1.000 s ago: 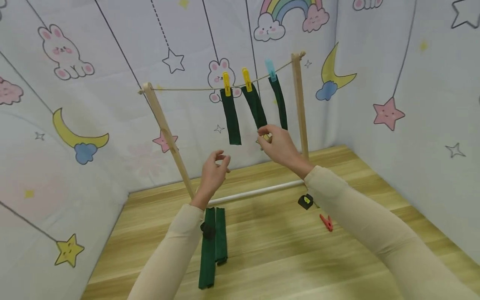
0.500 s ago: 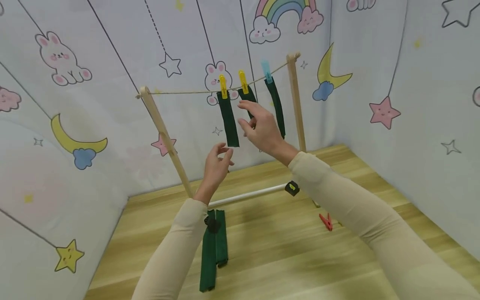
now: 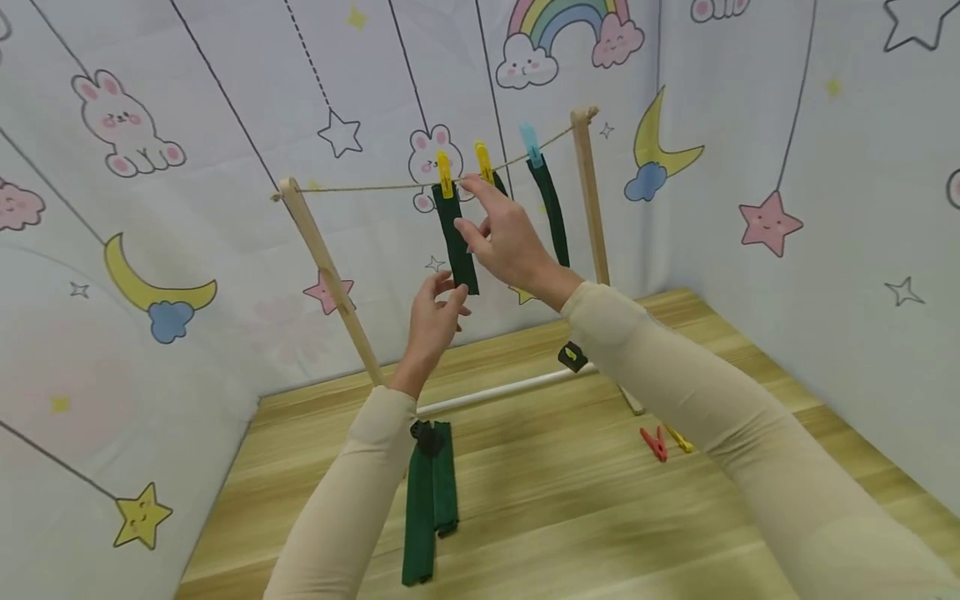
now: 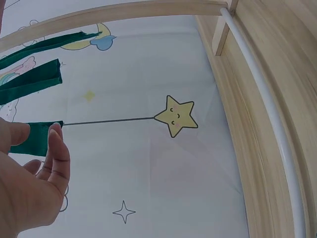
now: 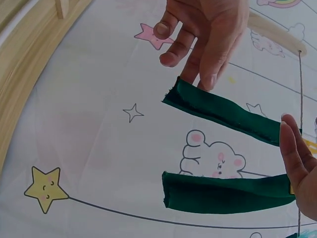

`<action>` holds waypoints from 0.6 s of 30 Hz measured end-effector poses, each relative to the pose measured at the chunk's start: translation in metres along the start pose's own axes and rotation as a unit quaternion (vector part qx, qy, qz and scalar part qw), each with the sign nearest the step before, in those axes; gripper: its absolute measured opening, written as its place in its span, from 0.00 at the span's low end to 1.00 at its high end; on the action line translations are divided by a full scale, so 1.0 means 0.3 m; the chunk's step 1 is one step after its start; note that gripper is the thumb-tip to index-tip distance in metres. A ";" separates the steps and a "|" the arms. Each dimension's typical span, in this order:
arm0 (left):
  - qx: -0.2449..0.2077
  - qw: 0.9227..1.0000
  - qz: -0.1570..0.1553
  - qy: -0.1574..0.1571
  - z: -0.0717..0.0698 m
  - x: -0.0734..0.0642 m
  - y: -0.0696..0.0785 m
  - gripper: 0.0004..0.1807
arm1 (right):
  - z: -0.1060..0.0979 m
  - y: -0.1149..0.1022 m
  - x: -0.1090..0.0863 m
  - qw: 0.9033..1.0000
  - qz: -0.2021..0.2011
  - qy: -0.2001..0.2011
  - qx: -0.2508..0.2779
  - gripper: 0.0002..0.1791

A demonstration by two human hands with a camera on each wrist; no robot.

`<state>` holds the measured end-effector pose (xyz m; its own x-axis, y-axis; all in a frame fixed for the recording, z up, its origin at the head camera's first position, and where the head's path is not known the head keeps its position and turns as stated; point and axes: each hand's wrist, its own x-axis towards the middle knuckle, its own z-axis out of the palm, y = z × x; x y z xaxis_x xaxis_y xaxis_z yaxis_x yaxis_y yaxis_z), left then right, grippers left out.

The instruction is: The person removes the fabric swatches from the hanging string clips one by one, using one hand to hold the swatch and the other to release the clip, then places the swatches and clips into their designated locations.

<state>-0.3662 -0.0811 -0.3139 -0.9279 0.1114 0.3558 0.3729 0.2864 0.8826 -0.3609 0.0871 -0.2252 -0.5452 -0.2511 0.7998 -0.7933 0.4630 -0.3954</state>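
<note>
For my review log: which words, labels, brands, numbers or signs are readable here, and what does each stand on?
No readable text in any view.
Black device at the right sleeve: its yellow mark is too small to read.
Patterned backdrop: drawings only, no lettering visible.
Green strips and clothespins: no legible marking.

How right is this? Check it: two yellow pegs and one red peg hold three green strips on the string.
Wrong on one colour: the head view shows that the peg nearest the right-hand post is light blue, not red. The rest stands.
</note>
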 end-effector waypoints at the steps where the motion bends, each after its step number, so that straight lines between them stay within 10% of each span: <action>1: 0.003 1.000 0.001 -0.002 0.001 0.003 0.003 0.29 | -0.001 -0.001 0.009 1.000 0.003 -0.002 -0.007 0.28; 18: -0.055 0.998 0.036 0.004 0.024 0.065 0.114 0.31 | 0.018 -0.001 0.094 0.998 0.051 -0.031 0.011 0.29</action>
<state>-0.3714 -0.0623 -0.2789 -0.8990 0.1210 0.4209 0.4366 0.1721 0.8830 -0.3774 0.0753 -0.2051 -0.6386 -0.2554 0.7259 -0.7380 0.4707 -0.4836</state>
